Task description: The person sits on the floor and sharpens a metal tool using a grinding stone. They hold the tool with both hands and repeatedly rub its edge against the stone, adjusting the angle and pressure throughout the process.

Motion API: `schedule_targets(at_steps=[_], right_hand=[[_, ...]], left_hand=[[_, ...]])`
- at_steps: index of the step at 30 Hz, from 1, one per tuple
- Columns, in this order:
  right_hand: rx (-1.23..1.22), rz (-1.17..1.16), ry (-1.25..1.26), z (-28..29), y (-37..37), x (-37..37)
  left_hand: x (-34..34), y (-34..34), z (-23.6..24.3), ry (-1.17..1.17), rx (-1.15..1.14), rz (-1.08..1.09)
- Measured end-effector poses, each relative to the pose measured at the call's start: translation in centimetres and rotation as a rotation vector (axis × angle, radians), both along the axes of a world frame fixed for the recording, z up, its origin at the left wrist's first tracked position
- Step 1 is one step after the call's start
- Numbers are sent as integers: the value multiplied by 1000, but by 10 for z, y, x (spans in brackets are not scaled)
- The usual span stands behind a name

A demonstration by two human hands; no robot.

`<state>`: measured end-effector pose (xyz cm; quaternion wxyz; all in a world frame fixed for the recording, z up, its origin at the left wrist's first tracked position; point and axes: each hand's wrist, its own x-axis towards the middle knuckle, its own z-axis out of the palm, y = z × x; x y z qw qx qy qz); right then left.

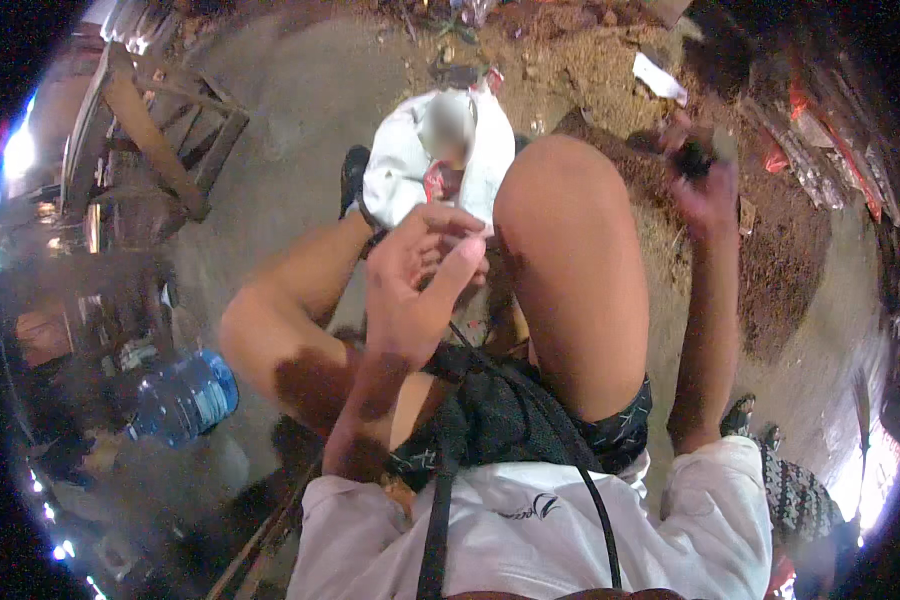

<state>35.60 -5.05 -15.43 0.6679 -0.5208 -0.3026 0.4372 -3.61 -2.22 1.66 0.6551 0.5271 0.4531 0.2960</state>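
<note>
My left hand (420,270) is in front of my knees, its fingers curled and the thumb brought close to the index fingertip. Whether something small sits in that pinch cannot be made out. Just beyond it lies a crumpled white bag or cloth (390,180) with a blurred grey patch and a bit of red on it; the fingertips overlap its near edge. Out to the right, my right hand (708,190) is over brown soil (770,290). Motion smears its fingers, and a dark patch shows among them, too blurred to name.
A large blue plastic water bottle (185,397) lies on its side at the left. Farther left stands a wooden frame (150,130). A white scrap (660,78) rests on the soil at the far right, near bundled plastic-like material (810,150). My bent knees flank my left hand.
</note>
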Motion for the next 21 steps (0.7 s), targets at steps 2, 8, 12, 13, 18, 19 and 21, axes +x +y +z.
schedule_targets(at_steps=[2,8,12,13,18,19,21], right_hand=[[-81,14,556,5,-25,-63],[-276,-94,585,-15,-12,-108],[-252,-81,615,-34,-18,-92],[-282,-66,653,-55,-27,-85],[-250,51,404,-32,-3,-47],[-275,74,358,-33,-8,-43],[-372,102,314,-42,-36,-46]], left_hand=[[-8,4,0,-6,67,34],[-8,12,-6,-29,60,93],[-5,12,-7,-35,55,14],[-4,15,-5,-37,71,12],[-9,21,-8,-46,89,51],[-10,19,-8,-68,80,46],[-11,11,-4,-97,59,39]])
